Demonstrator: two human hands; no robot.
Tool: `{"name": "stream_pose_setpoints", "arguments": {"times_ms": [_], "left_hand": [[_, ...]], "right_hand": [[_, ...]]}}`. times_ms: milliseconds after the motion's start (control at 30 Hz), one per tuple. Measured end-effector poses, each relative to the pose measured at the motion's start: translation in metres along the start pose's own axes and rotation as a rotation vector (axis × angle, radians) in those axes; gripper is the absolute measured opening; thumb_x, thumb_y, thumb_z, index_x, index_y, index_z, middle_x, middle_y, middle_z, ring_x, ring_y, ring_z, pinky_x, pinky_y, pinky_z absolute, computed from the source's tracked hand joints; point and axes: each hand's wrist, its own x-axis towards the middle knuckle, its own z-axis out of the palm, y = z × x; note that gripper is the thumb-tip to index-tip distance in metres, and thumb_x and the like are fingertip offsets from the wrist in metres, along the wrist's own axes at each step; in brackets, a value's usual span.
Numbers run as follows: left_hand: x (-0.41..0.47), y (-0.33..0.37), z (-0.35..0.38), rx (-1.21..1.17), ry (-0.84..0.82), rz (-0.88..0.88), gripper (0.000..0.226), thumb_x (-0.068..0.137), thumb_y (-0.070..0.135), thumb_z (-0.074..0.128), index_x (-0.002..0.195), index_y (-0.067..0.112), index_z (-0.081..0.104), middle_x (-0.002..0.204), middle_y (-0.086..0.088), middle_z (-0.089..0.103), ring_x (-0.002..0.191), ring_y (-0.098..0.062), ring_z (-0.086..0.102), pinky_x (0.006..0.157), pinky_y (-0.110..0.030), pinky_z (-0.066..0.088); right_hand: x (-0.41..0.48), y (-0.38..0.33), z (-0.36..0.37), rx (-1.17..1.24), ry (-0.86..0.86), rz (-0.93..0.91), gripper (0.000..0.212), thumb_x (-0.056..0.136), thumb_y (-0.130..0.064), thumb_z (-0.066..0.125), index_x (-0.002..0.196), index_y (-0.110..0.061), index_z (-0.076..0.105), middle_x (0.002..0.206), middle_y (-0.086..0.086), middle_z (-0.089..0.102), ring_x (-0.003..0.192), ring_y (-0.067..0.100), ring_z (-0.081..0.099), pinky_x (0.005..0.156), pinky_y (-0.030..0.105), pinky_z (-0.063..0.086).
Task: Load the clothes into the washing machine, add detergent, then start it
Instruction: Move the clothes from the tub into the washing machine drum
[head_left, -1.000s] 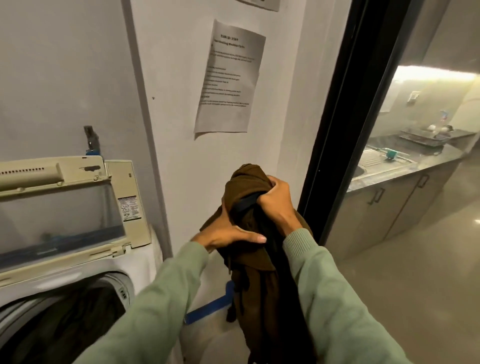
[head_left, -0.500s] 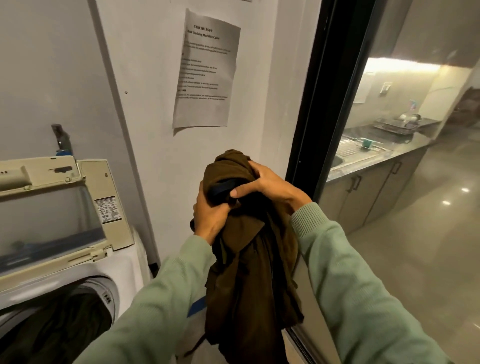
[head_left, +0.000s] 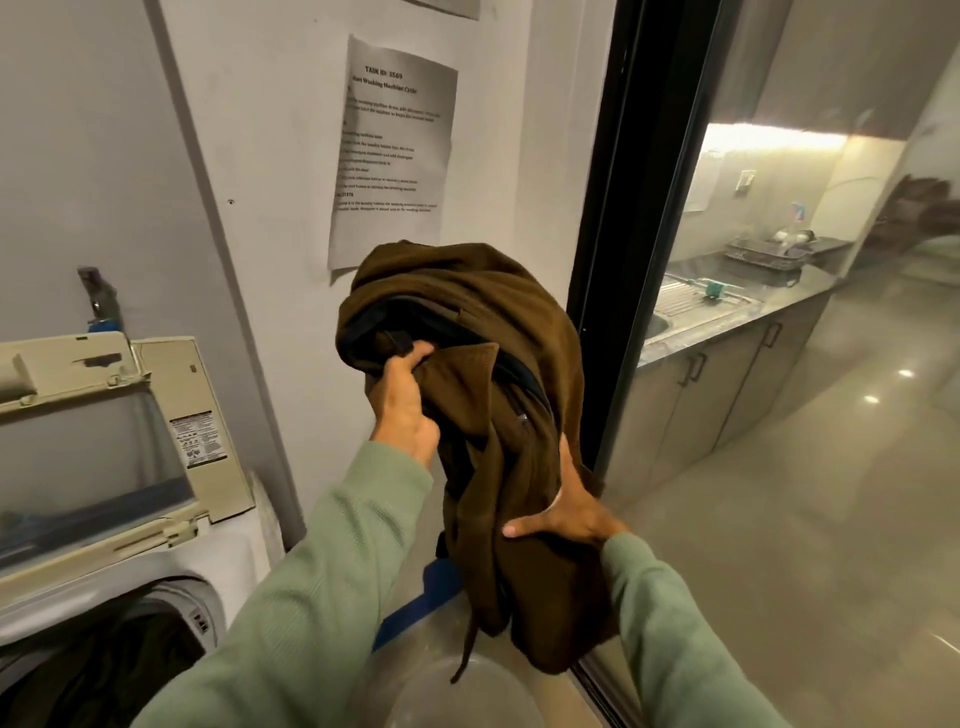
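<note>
Laundry corner, grey wall (head_left: 104, 156). Loading step: left hand (head_left: 402, 402) grips brown garment (head_left: 467, 312), right hand (head_left: 563, 514) spread flat against it. Next: swing left, drop into open washing machine (head_left: 234, 561).

The washing machine (head_left: 130, 571) fills the lower left of the frame. Its lid (head_left: 93, 457) is raised against the wall and clothes (head_left: 104, 670) lie in the drum. A garment (head_left: 483, 374) hangs at centre, right of the machine. The left hand (head_left: 402, 410) grips its upper left and the right hand (head_left: 569, 514) lies against its lower right. A basin (head_left: 467, 696) sits below it. A paper sheet (head_left: 392, 150) is on the wall above. Right of the door frame (head_left: 639, 208), behind glass, a tabletop (head_left: 779, 312) carries a sink (head_left: 691, 301) and a dish rack (head_left: 769, 254).
</note>
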Motion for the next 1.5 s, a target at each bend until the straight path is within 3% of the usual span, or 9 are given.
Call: {"name": "stream_pose_setpoints", "arguments": {"times_ms": [133, 233, 333, 467, 533, 733, 1000, 1167, 1500], "left_hand": [[-0.022, -0.023, 0.014, -0.114, -0.132, -0.146, 0.015, 0.091, 0.014, 0.053, 0.082, 0.015, 0.064, 0.066, -0.005, 0.072, 0.074, -0.026, 0.065, 0.064, -0.034, 0.052], [-0.034, -0.037, 0.01, -0.109, -0.182, -0.264, 0.023, 0.095, 0.023, 0.05, 0.083, 0.013, 0.067, 0.067, -0.01, 0.073, 0.078, -0.029, 0.063, 0.069, -0.039, 0.05], [-0.022, -0.032, -0.004, -0.032, -0.214, -0.343, 0.024, 0.092, 0.028, 0.056, 0.1, 0.01, 0.069, 0.094, -0.017, 0.073, 0.092, -0.035, 0.064, 0.078, -0.046, 0.054], [0.008, -0.012, -0.026, 0.362, -0.275, -0.355, 0.049, 0.086, 0.054, 0.061, 0.117, 0.016, 0.062, 0.086, -0.009, 0.072, 0.054, -0.021, 0.067, 0.045, -0.029, 0.055], [0.01, -0.004, -0.039, 0.646, -0.22, -0.251, 0.072, 0.072, 0.073, 0.063, 0.122, 0.021, 0.06, 0.094, -0.005, 0.071, 0.054, -0.016, 0.066, 0.041, -0.023, 0.051], [0.028, 0.013, -0.066, 0.71, 0.066, 0.425, 0.14, 0.045, 0.068, 0.084, 0.152, 0.042, -0.002, 0.155, 0.011, 0.006, 0.142, -0.024, 0.028, 0.112, -0.047, 0.035], [0.025, 0.036, -0.066, 0.796, -0.006, 0.978, 0.101, 0.069, 0.038, 0.085, 0.151, 0.031, 0.026, 0.153, 0.001, 0.031, 0.137, -0.01, 0.033, 0.107, -0.012, 0.032], [0.036, 0.05, -0.081, 1.174, -0.242, 0.695, 0.087, 0.068, 0.039, 0.084, 0.142, 0.027, 0.039, 0.151, 0.007, 0.037, 0.139, -0.016, 0.034, 0.113, -0.034, 0.031], [0.034, 0.023, -0.082, 1.331, -0.646, -0.032, 0.154, 0.044, 0.075, 0.077, 0.147, 0.03, -0.028, 0.163, -0.003, 0.005, 0.148, -0.024, 0.015, 0.119, -0.04, 0.02]], "right_hand": [[0.009, -0.002, 0.031, 0.376, 0.14, -0.143, 0.087, 0.073, -0.007, 0.082, 0.144, -0.013, 0.031, 0.143, 0.007, 0.044, 0.13, 0.021, 0.046, 0.098, 0.016, 0.046], [0.011, -0.015, 0.049, 0.885, 0.196, 0.018, 0.043, 0.078, -0.029, 0.077, 0.116, -0.019, 0.06, 0.126, 0.022, 0.059, 0.116, 0.044, 0.053, 0.098, 0.052, 0.048], [0.008, -0.031, 0.049, 1.16, 0.249, 0.01, 0.025, 0.091, -0.024, 0.062, 0.113, -0.014, 0.062, 0.103, 0.017, 0.064, 0.089, 0.031, 0.06, 0.068, 0.037, 0.055], [0.011, -0.043, 0.04, 1.277, 0.197, -0.085, 0.075, 0.072, -0.027, 0.075, 0.139, -0.016, 0.046, 0.129, 0.019, 0.059, 0.117, 0.034, 0.057, 0.091, 0.043, 0.055], [0.015, -0.049, 0.035, 1.255, 0.218, -0.091, 0.063, 0.084, -0.021, 0.067, 0.142, -0.02, 0.043, 0.134, 0.018, 0.056, 0.121, 0.034, 0.055, 0.1, 0.047, 0.048], [0.027, -0.067, 0.014, 1.195, 0.259, -0.152, 0.034, 0.093, -0.015, 0.059, 0.127, -0.017, 0.058, 0.128, 0.018, 0.061, 0.118, 0.035, 0.057, 0.105, 0.052, 0.043], [0.029, -0.093, 0.016, 1.205, 0.317, -0.113, 0.052, 0.076, -0.014, 0.06, 0.127, -0.006, 0.058, 0.122, 0.023, 0.063, 0.113, 0.038, 0.06, 0.099, 0.051, 0.048], [0.03, -0.101, 0.014, 1.217, 0.36, -0.026, 0.048, 0.073, -0.008, 0.052, 0.12, -0.004, 0.061, 0.113, 0.021, 0.065, 0.099, 0.035, 0.063, 0.08, 0.04, 0.056], [0.023, -0.134, 0.0, 0.847, 0.222, -0.234, 0.042, 0.077, 0.005, 0.052, 0.104, -0.021, 0.07, 0.106, 0.01, 0.072, 0.101, 0.031, 0.066, 0.088, 0.044, 0.055]]}}
